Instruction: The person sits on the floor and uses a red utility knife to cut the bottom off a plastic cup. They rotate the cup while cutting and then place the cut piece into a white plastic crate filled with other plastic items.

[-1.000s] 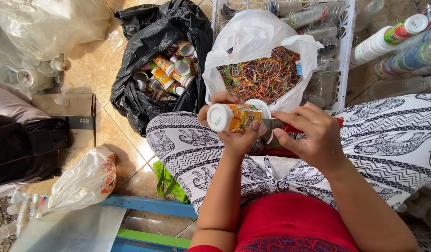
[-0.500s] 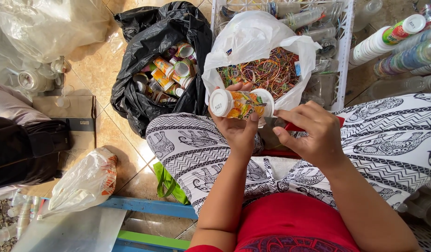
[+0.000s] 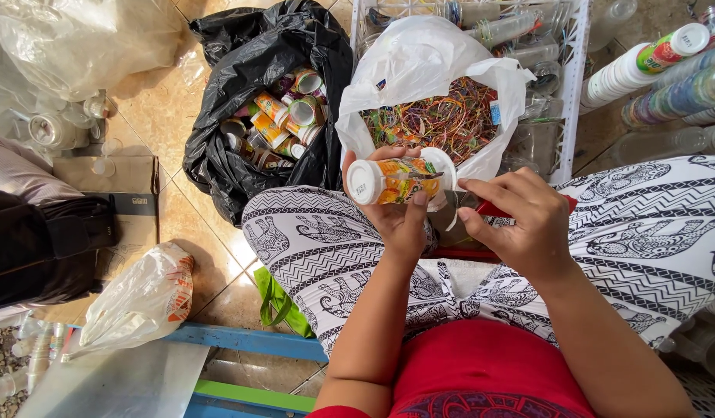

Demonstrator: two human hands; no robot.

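The left hand point(image 3: 396, 220) is closed around a small white plastic bottle point(image 3: 396, 182) with an orange and yellow label. The bottle lies on its side above the person's lap, with its round white end turned to the left, and the fingers wrap it from behind and below. The right hand point(image 3: 528, 224) is just beside it. Its grip is closed on a red tool point(image 3: 493, 209) with a thin blade, pinched between thumb and fingers, and the tip of the tool points at the right end of the bottle. I cannot tell if the blade touches the label.

Both hands are over the knees, which are covered by trousers point(image 3: 326, 255) in a black and white elephant pattern. Just beyond the bottle, an open white plastic bag point(image 3: 427, 62) holds a tangle of coloured strips point(image 3: 442, 120). To the left of it, an open black bag point(image 3: 218, 162) on the tiled floor point(image 3: 152, 101) contains many similar bottles with orange labels. Behind the white bag stands a white wire rack point(image 3: 574, 77) with clear bottles in it. At the top right lie stacked white bottles point(image 3: 636, 66). On the floor at the left are a cardboard box point(image 3: 117, 182) and a small clear bag point(image 3: 137, 306).
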